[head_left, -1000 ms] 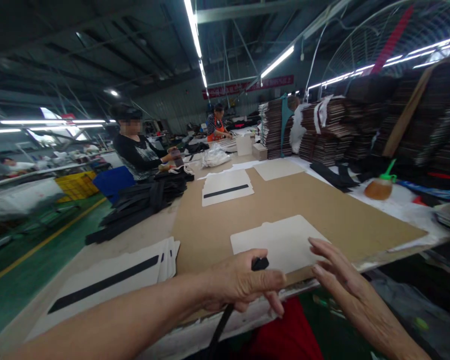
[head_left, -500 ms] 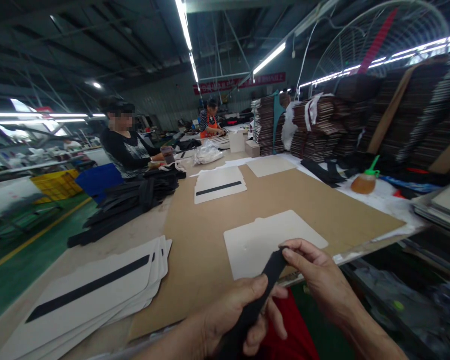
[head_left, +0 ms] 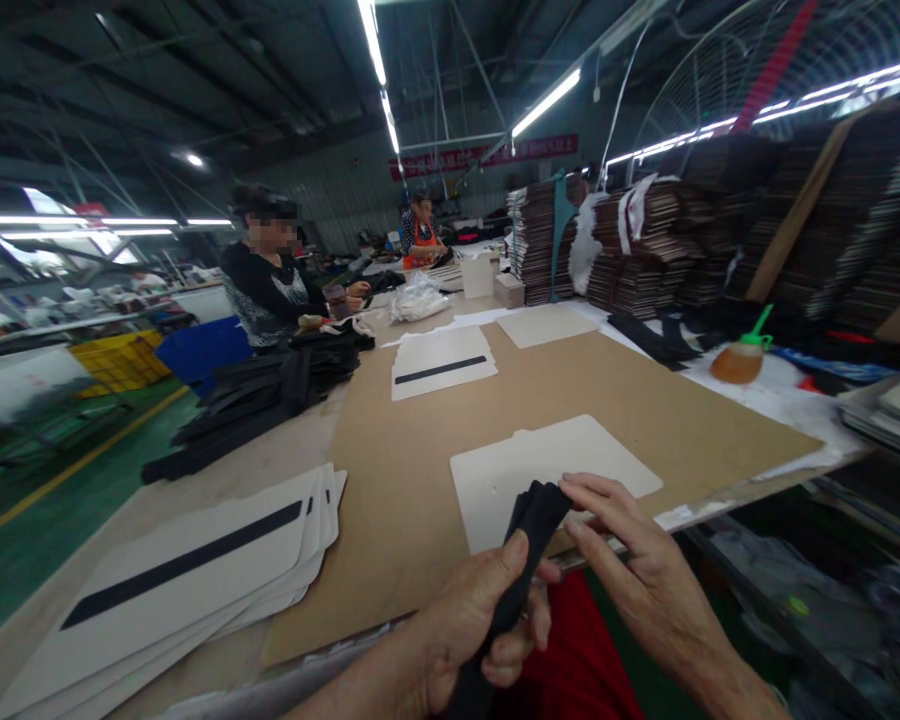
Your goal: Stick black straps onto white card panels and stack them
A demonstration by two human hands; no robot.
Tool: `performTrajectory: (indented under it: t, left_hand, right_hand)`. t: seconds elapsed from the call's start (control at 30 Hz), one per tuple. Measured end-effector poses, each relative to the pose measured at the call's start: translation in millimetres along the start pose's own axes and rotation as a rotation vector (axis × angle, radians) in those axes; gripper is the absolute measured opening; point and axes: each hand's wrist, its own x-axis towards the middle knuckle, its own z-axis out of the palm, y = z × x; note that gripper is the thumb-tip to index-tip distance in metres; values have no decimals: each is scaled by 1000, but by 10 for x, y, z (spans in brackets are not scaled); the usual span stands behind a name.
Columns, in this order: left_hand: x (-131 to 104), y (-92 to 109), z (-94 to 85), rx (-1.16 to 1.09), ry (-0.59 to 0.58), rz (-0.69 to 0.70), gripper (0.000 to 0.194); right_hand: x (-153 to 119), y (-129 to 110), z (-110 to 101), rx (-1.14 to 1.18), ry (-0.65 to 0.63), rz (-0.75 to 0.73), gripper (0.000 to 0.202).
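A wide workshop with strip lights spreads behind one table (head_left: pixel 311 415), part of its top covered by a single brown board (head_left: pixel 390 520). Two co-workers are plainly seen beyond: a nearer person (head_left: pixel 266 290) in a dark patterned top and a farther person (head_left: pixel 420 245) in an orange apron. Two crates stand on the left, one blue (head_left: pixel 202 345) and one yellow (head_left: pixel 120 360).

The left hand (head_left: pixel 487 625) is clenched around a bundle of black strips (head_left: pixel 544 510), the upper ends fanned above the thumb; several layers show, too overlapped to count. The bundle is held up at the table's near edge, in front of one plain card (head_left: pixel 607 450) lying on the board. The right hand (head_left: pixel 645 555) has its fingers extended at the bundle's top end; whether it pinches a strip cannot be told.

To the left lies one fanned pile (head_left: pixel 195 545) of at least three cards, the top one bearing a single black band. Farther up the board are one smaller pile (head_left: pixel 442 350), also with one band on top, and one plain sheet (head_left: pixel 547 325). One heap (head_left: pixel 277 390) of black strips sits at the left edge, and one bottle (head_left: pixel 739 362) with a green cap stands at the right.
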Motion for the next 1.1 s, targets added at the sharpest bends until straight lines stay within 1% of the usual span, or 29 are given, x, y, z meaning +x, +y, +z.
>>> performTrajectory:
  t: [0.07,0.13,0.17,0.27,0.33,0.37,0.43,0.5,0.57,0.63,0.67,0.7,0.8,0.87,0.93,1.0,1.1]
  left_hand:
    - [23,-3,3,-6,22,-22,67]
    - [30,6,-8,-16,37,-42,70]
    - [20,17,-20,-14,39,-48,69]
    - [-80,74,-69,63,72,-45,53]
    - [-182,118,-98,159,136,-56,51]
    - [-228,137,-104,217,185,-58,53]
    - [-292,162,-93,351,279,-55,53]
    - [-305,171,-52,516,339,-42,45]
    - [-286,179,9,648,347,-29,34]
    - [-265,207,63,704,338,-36,29]
    - [-262,230,79,706,326,-52,30]
    - [-265,258,83,703,309,-82,33]
    - [-290,362,15,709,282,-184,44]
    - [-291,434,-76,717,323,-202,43]
    - [-259,509,-165,723,384,-176,38]
    - [-197,593,-231,725,436,-148,39]
    - [-80,727,-288,794,488,-132,41]
  right_hand:
    - [-18,2,-16,-3,47,8,20]
    - [-19,2,-58,33,29,48,15]
    - [-16,3,-90,64,4,72,17]
    - [-22,27,-209,180,-40,116,21]
    - [-52,63,-274,267,-61,173,22]
    - [-75,84,-293,319,-92,230,24]
    - [-127,122,-299,422,-194,378,35]
    - [-174,138,-271,478,-327,497,45]
    - [-199,128,-245,461,-456,566,47]
    - [-190,116,-257,401,-528,586,45]
    - [-169,121,-285,364,-528,579,43]
    - [-138,139,-329,319,-501,563,42]
    - [18,270,-517,187,-352,503,39]
    - [159,390,-641,133,-274,501,40]
    - [314,498,-720,110,-237,527,42]
    - [472,586,-745,104,-216,546,45]
    - [694,712,-717,94,-178,551,47]
